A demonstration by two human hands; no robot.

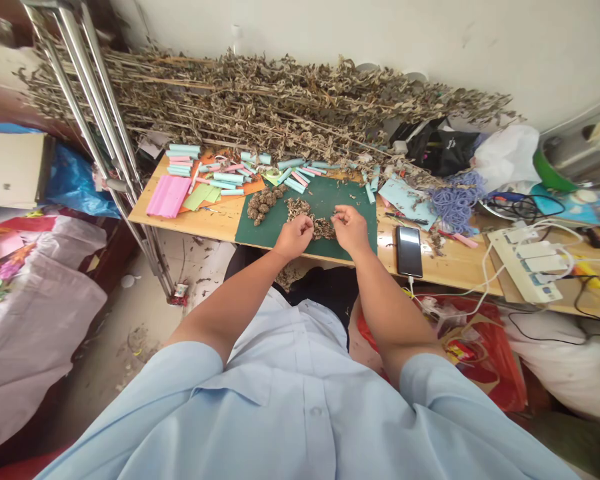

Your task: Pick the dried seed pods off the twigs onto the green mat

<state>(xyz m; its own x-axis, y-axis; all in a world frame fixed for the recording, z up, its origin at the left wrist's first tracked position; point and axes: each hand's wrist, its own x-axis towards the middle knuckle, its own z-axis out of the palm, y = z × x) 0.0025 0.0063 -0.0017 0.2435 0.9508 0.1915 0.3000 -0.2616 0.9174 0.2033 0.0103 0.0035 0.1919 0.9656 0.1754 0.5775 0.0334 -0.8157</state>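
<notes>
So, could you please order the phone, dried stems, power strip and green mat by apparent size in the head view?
Largest to smallest:
dried stems, as one pile
green mat
power strip
phone

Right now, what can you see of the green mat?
The mat is dark green, flat, four-sided, smooth-looking; material unclear. It lies on the table, reaching the near edge. Brown clumps sit at its left, dry leaves about its middle, paper rolls at the far edge. The left hand and right hand are over it, contact unclear.
</notes>
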